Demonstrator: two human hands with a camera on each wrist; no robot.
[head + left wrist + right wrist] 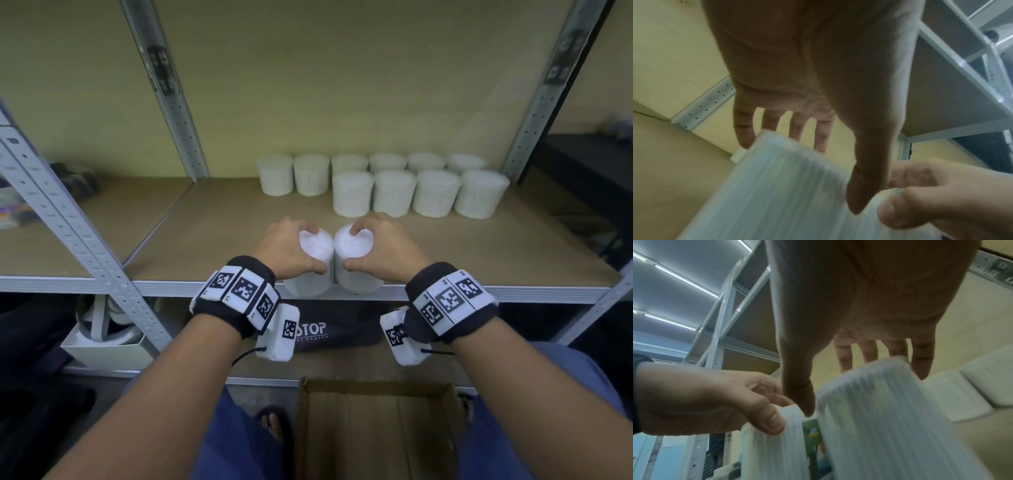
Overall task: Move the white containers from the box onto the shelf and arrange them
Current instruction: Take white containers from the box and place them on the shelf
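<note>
Each grip of mine, left hand (287,251) and right hand (383,250), clasps one white container (317,246), ten more containers (394,192) beyond on the wooden shelf (212,233).

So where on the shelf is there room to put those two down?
Bare shelf board lies left of the front row of containers, ahead of the back row's two left tubs. More bare board spreads left of both hands. The right back corner is crowded.
</note>
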